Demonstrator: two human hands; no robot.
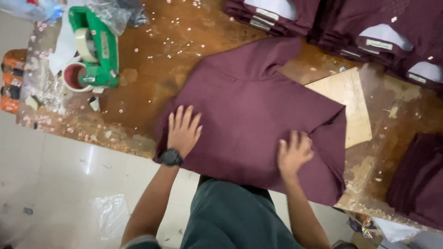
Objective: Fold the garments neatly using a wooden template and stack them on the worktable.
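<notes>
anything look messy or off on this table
Small pale round bits are scattered over the worn brown table, thickest along its left edge. The green tape dispenser lies tipped over. The maroon garment under the left hand and right hand lies askew.

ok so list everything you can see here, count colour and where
garment: one, maroon, spread flat on the middle of the table under both hands
folded garments: several stacks, maroon with white labels, along the far right edge
more garments: one pile, maroon, near right corner
board: one, pale tan, flat, partly under the spread garment on its right
tape dispenser: one, green, far left of the table
tape roll: one, red core, beside the dispenser
table: one, worn brown, dotted with small pale bits
plastic bag: one, clear, on the pale floor at left
wristwatch: one, black, on left wrist
left hand: flat, fingers spread on the garment
right hand: pressing the garment's right part
</notes>
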